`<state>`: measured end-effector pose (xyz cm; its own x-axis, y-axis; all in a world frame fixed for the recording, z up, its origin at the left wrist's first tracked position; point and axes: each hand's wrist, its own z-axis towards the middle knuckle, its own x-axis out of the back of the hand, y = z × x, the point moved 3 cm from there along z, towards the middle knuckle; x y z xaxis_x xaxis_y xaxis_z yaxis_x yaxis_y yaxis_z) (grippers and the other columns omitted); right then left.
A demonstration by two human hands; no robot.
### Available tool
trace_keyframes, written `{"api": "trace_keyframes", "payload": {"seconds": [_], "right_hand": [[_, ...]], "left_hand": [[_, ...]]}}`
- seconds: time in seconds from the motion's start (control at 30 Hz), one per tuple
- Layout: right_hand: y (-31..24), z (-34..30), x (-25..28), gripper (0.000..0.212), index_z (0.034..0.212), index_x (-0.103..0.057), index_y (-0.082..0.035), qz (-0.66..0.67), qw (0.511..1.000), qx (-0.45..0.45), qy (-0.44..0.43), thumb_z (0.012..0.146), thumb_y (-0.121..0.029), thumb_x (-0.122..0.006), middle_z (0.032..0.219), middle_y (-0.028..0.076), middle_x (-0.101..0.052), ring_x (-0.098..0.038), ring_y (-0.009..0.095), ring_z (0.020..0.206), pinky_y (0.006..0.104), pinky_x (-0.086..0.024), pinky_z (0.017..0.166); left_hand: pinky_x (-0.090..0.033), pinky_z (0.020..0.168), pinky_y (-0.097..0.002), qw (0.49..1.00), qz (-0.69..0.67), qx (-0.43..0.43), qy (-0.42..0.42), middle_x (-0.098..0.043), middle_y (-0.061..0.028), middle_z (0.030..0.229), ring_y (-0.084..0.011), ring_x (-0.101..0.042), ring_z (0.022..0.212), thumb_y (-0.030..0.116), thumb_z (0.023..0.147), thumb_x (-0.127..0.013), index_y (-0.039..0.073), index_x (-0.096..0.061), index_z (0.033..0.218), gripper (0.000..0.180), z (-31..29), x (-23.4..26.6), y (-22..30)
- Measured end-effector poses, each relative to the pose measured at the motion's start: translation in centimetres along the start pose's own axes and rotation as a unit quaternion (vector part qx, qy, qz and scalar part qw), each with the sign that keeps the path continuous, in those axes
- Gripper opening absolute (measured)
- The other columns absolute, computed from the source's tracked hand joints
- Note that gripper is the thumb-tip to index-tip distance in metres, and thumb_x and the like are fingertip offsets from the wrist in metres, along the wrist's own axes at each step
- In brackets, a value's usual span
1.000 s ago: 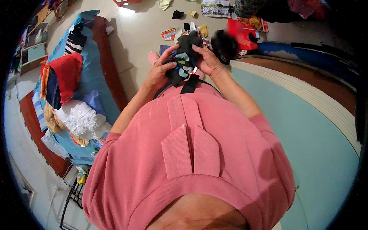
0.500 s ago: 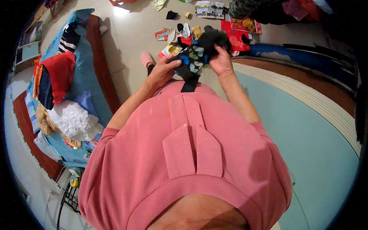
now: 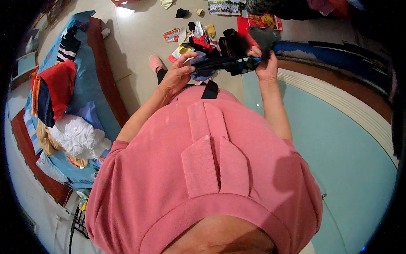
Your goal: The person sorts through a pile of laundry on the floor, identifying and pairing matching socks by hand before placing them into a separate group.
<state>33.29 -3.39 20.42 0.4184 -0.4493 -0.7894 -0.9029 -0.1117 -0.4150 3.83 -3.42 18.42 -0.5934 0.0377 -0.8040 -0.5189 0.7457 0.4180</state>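
Observation:
A dark garment (image 3: 220,64) with blue and grey patches stretches between my hands, its exact kind unclear. My left hand (image 3: 176,78) pinches its left end between thumb and fingertips. At the other end, my right hand (image 3: 267,70) is closed on the cloth, and a dark, blurred part of it rises above the fingers. Beyond the garment a heap of small clothes (image 3: 203,44) in black, red, yellow and white lies on the floor. Blue-grey cloth (image 3: 203,73) shows just below the stretched piece, near my left hand.
To the left stands a bed with a blue cover (image 3: 91,76) and brown edge, bearing a red garment (image 3: 59,86) and crumpled white cloth (image 3: 80,135). A pale green panel (image 3: 334,139) with a cream border fills the right. Red printed sheets (image 3: 264,21) lie at the far right.
My hands have drawn apart, the right one moving right. The garment, bunched with its patterned side showing before, is now pulled into a narrow strip between them.

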Motion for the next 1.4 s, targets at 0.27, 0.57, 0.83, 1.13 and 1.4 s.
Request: {"api": "trace_keyframes", "payload": {"seconds": [0.27,0.57,0.83,1.13,1.4], "right_hand": [[0.3,-1.2,-0.2,0.012,0.084,-0.049,-0.009,0.167,0.976,-0.07,-0.119,0.089,-0.019,-0.047,0.068,0.001,-0.038,-0.034,0.013,0.058,0.0272,-0.028,0.055],[-0.8,-2.4,-0.3,0.024,0.096,-0.053,-0.007,0.18,0.96,-0.046,-0.21,0.09,-0.029,-0.044,0.076,0.002,-0.047,-0.038,0.016,0.06,0.0307,-0.033,0.058],[-5.9,-3.8,-1.0,0.023,0.091,-0.058,-0.008,0.048,0.978,-0.029,-0.199,0.091,-0.03,-0.053,0.075,0.001,-0.048,-0.039,0.016,0.059,0.026,-0.033,0.055],[7.1,-2.9,5.4,0.043,0.114,-0.059,-0.013,-0.156,0.956,-0.239,0.068,0.087,-0.045,-0.065,0.103,0.005,-0.065,-0.063,0.021,0.083,0.0366,-0.054,0.064],[11.4,-1.3,-2.5,0.057,0.122,-0.056,-0.007,-0.149,0.97,-0.189,0.032,0.082,-0.045,-0.07,0.11,0.008,-0.066,-0.064,0.023,0.099,0.0389,-0.052,0.088]], "left_hand": [[-0.043,0.101,-0.0343,0.991,-0.007,0.092,-0.093,-0.053,-0.0107,0.125,-0.021,-0.052,0.115,-0.007,0.082,-0.052,0.006,-0.05,0.127,0.046,-0.6,-0.5,-0.7],[-0.039,0.1,-0.0302,0.974,0.088,0.161,-0.136,-0.052,-0.0072,0.117,-0.0157,-0.047,0.115,0.024,0.088,-0.066,0.007,-0.048,0.132,0.05,-1.2,-2.4,-0.6],[-0.056,0.086,-0.0383,0.986,-0.147,0.061,-0.048,-0.057,-0.0101,0.114,-0.0255,-0.063,0.102,0.001,0.087,-0.06,0.008,-0.043,0.135,0.052,-1.1,4.1,0.2],[-0.055,0.09,-0.0453,0.951,-0.278,-0.02,-0.132,-0.054,-0.0161,0.124,-0.0323,-0.057,0.114,-0.003,0.082,-0.06,0.008,-0.051,0.122,0.042,0.4,1.2,0.8],[-0.047,0.084,-0.0268,0.982,0.039,0.073,-0.172,-0.056,-0.0026,0.104,-0.0148,-0.058,0.096,0.004,0.084,-0.062,0.007,-0.057,0.103,0.02,-0.9,-0.1,0.4]]}}
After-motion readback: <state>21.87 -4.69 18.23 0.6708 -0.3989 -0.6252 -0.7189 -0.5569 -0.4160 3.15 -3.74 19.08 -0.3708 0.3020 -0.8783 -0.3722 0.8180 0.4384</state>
